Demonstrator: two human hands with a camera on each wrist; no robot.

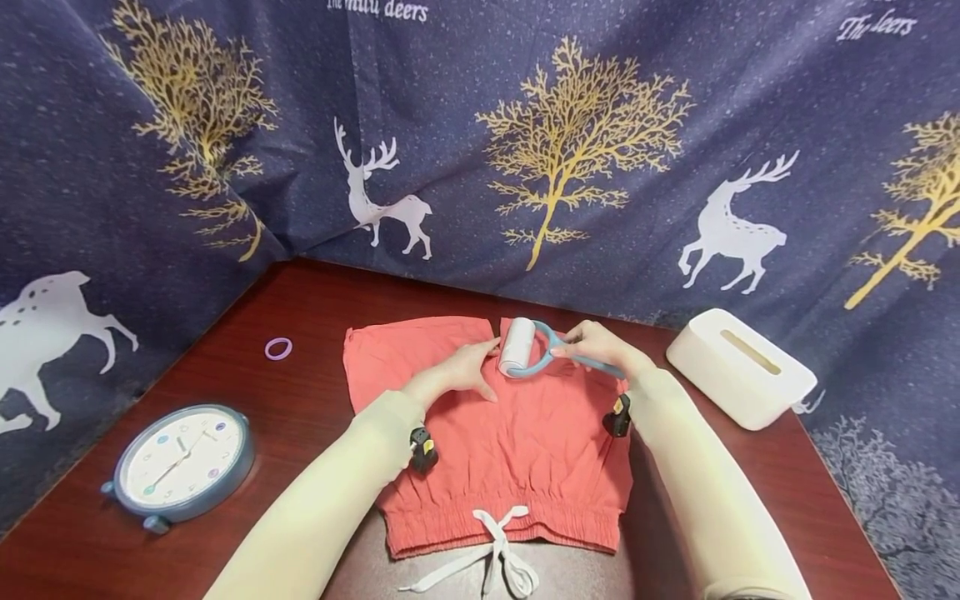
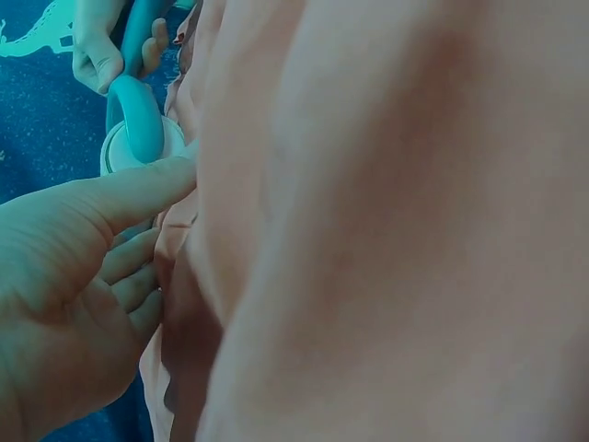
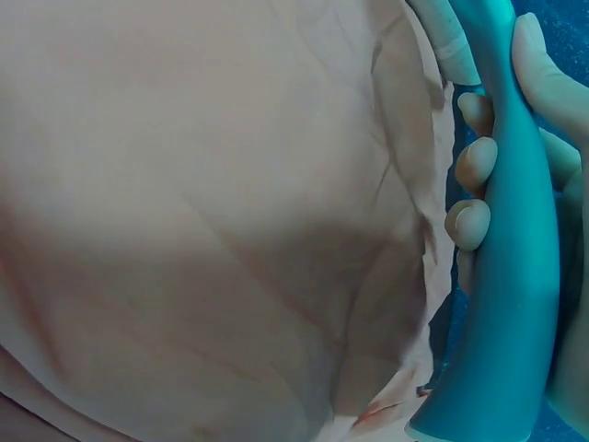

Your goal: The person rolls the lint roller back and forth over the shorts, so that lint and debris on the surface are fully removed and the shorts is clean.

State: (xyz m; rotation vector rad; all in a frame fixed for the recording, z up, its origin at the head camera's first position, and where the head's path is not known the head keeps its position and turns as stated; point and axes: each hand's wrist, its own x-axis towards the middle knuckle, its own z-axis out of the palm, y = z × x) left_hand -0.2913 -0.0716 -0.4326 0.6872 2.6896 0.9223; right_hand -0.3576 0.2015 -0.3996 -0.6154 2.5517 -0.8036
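Note:
Red shorts (image 1: pixel 517 450) lie spread on the dark red table, their elastic waistband and white drawstring (image 1: pixel 498 542) toward me. My right hand (image 1: pixel 600 343) grips the blue handle of a lint roller (image 1: pixel 519 343), fingers wrapped round it in the right wrist view. The roller's white roll lies over the upper middle of the shorts, by the gap between the legs. Just left of the roll, my left hand (image 1: pixel 462 372) rests on the fabric with fingers extended and thumb apart. In the left wrist view, that thumb overlaps the end of the roll.
A blue-rimmed alarm clock (image 1: pixel 183 460) lies face up at the left. Farther back is a small purple ring (image 1: pixel 278 348). A white tissue box (image 1: pixel 738 367) stands right of the shorts. Dark blue cloth (image 1: pixel 450 125) with deer and trees hangs behind the table (image 1: pixel 300 292).

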